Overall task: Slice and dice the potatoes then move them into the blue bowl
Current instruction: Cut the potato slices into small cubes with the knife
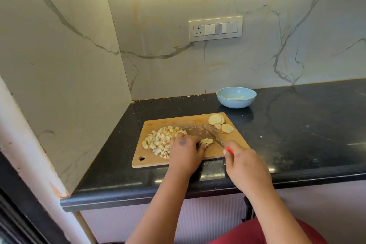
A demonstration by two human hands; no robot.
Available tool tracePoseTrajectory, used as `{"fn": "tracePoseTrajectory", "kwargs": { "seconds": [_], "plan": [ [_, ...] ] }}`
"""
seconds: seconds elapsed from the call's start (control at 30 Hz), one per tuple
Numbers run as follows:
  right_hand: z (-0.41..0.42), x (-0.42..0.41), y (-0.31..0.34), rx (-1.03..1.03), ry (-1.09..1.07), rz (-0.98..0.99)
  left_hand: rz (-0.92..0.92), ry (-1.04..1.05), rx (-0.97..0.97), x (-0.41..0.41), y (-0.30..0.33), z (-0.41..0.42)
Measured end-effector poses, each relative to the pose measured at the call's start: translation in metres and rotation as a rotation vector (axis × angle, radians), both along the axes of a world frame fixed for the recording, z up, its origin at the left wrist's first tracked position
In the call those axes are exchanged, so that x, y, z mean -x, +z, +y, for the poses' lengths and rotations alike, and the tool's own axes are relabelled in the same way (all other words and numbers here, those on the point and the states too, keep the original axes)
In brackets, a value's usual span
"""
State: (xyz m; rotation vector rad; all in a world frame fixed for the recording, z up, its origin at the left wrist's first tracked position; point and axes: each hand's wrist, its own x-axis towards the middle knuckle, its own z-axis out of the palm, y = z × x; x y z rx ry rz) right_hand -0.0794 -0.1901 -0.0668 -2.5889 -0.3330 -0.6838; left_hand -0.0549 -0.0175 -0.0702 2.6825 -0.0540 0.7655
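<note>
A wooden cutting board (158,161) lies on the black counter. A heap of diced potato (160,138) covers its left half. Several round potato slices (219,123) lie at its far right corner. My left hand (185,149) holds a small potato piece (207,141) down near the board's middle, fingers curled over it. My right hand (244,162) grips the red handle of a knife (214,137), whose blade points away to the left just beyond the held piece. The blue bowl (236,97) stands behind the board, near the wall.
The black counter (307,134) stretches to the right of the board. A marble wall closes off the left side and the back. A switch panel (215,28) sits on the back wall above the bowl. The counter's front edge (138,196) runs just under my forearms.
</note>
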Motion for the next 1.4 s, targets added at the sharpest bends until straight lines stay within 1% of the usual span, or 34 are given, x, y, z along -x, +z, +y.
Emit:
{"fn": "tracePoseTrajectory", "kwargs": {
  "seconds": [0.03, 0.1, 0.23, 0.37, 0.6, 0.67, 0.73, 0.8, 0.87, 1.0, 1.17, 1.3, 1.4],
  "plan": [
    [0.001, 0.002, 0.002, 0.028, 0.014, 0.029, -0.02, 0.027, -0.049, 0.001, 0.0, -0.001],
    [0.001, 0.003, 0.004, 0.025, 0.037, 0.071, -0.03, 0.046, -0.076, 0.002, 0.002, -0.001],
    [0.001, 0.004, 0.004, -0.009, 0.066, 0.086, 0.03, 0.048, -0.076, 0.002, 0.006, 0.0],
    [0.003, 0.007, 0.002, -0.031, 0.097, 0.082, 0.036, 0.014, -0.046, 0.003, 0.005, 0.0],
    [0.007, 0.009, 0.0, -0.175, 0.056, 0.068, 0.01, 0.001, -0.04, 0.002, 0.006, -0.001],
    [0.006, 0.009, -0.001, -0.163, 0.046, 0.061, -0.049, -0.022, 0.021, 0.004, 0.005, 0.0],
    [0.006, 0.009, -0.001, -0.153, 0.036, 0.051, -0.104, 0.012, 0.057, 0.006, 0.0, 0.003],
    [0.005, 0.009, -0.002, -0.163, 0.033, 0.04, -0.136, 0.093, 0.031, 0.009, -0.004, 0.005],
    [0.005, 0.008, -0.002, -0.17, 0.035, 0.033, -0.159, 0.089, 0.015, 0.012, -0.005, 0.005],
    [0.004, 0.007, -0.003, -0.168, 0.038, 0.026, -0.123, 0.027, 0.007, 0.01, -0.002, 0.004],
    [0.004, 0.008, -0.003, -0.13, 0.04, 0.027, -0.176, 0.011, -0.093, 0.007, 0.0, 0.001],
    [0.003, 0.008, -0.003, -0.133, 0.051, 0.032, -0.178, -0.006, -0.089, 0.005, 0.0, 0.002],
    [0.003, 0.007, -0.003, -0.126, 0.051, 0.039, -0.1, -0.024, -0.098, 0.004, 0.001, 0.0]
  ]
}}
